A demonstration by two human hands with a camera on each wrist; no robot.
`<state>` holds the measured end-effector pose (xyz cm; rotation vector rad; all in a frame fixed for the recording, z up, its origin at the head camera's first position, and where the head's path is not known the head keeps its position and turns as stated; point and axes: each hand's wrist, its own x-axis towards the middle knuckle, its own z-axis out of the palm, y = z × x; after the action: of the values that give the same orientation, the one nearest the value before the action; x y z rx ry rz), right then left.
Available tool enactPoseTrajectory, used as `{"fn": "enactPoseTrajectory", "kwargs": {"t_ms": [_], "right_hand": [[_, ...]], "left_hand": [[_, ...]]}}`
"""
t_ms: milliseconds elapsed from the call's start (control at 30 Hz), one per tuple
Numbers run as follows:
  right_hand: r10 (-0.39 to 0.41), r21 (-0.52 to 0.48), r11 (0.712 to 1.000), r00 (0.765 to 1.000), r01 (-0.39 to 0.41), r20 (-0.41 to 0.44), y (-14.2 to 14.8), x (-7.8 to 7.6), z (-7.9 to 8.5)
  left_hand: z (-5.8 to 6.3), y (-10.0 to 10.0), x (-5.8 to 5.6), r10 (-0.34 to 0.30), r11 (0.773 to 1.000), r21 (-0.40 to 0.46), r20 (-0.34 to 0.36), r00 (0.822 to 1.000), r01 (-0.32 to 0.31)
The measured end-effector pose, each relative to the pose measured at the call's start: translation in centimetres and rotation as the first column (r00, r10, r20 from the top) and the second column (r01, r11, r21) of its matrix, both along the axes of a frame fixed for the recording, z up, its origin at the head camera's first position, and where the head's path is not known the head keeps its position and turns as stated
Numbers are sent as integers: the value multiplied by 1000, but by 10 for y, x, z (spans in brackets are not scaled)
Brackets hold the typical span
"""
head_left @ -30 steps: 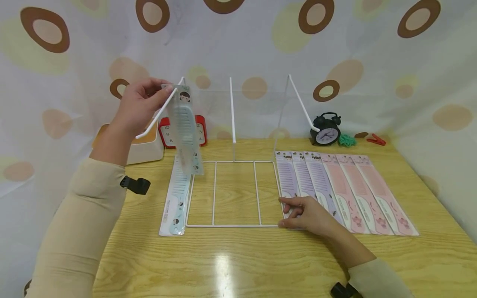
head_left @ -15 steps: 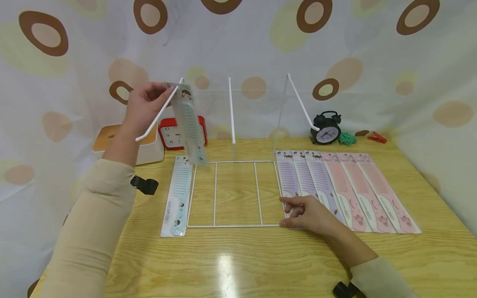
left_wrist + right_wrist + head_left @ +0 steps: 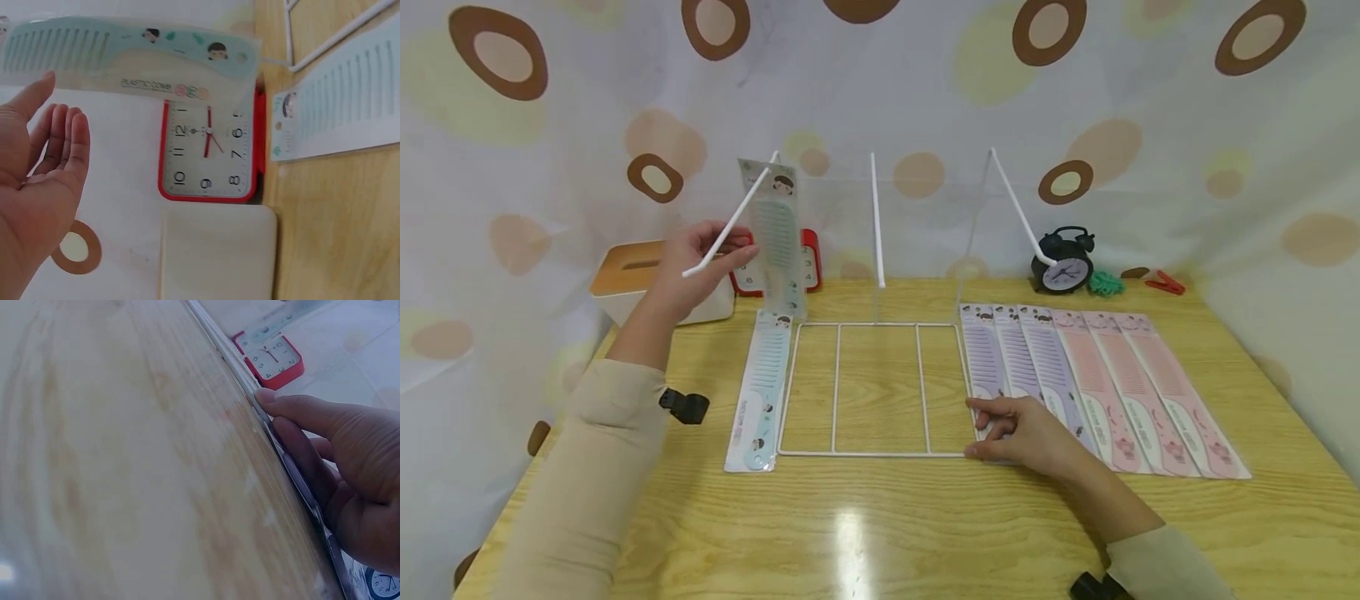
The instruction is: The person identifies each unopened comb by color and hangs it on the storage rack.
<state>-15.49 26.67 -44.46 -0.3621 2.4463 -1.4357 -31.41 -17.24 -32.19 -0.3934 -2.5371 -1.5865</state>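
Observation:
A light-blue plastic comb in a clear packet (image 3: 778,237) hangs upright from the left prong of a white wire display rack (image 3: 880,455). My left hand (image 3: 703,262) is just left of that packet, fingers loosely extended and holding nothing; the left wrist view shows the hand (image 3: 53,144) apart from the comb packet (image 3: 134,56). At the rack's front right corner, my right hand (image 3: 1022,433) pinches the base wire between thumb and forefinger. Another light-blue comb packet (image 3: 760,392) lies flat along the rack's left side.
Several purple comb packets (image 3: 1026,350) and pink comb packets (image 3: 1138,383) lie in a row right of the rack. Behind stand a red clock (image 3: 811,258), a tissue box (image 3: 711,304) and a black alarm clock (image 3: 1063,271). Two more bare prongs (image 3: 876,221) jut forward.
My left hand has let go of the comb packet's top and moved down and left. The packet now hangs on the left prong. My right hand stays on the rack's corner.

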Motion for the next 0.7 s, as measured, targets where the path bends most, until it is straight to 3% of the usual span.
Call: {"fn": "enactPoseTrajectory", "kwargs": {"t_ms": [133, 233, 333, 500, 700], "right_hand": [[7, -1, 1000, 1000, -7, -5, 1, -1, -1], [15, -16, 1000, 1000, -15, -4, 1, -1, -2], [20, -33, 999, 1000, -20, -1, 1, -1, -5], [18, -32, 999, 1000, -18, -4, 2, -1, -6], [10, -33, 999, 1000, -10, -9, 2, 0, -5]], "left_hand": [[-26, -9, 0, -37, 999, -32, 135, 990, 42], [-46, -17, -2, -101, 991, -59, 251, 963, 119], [-64, -22, -6, -151, 980, -77, 322, 935, 184], [-88, -28, -14, -168, 967, -124, 339, 926, 221], [-104, -23, -22, -146, 962, -172, 342, 928, 214]]}}
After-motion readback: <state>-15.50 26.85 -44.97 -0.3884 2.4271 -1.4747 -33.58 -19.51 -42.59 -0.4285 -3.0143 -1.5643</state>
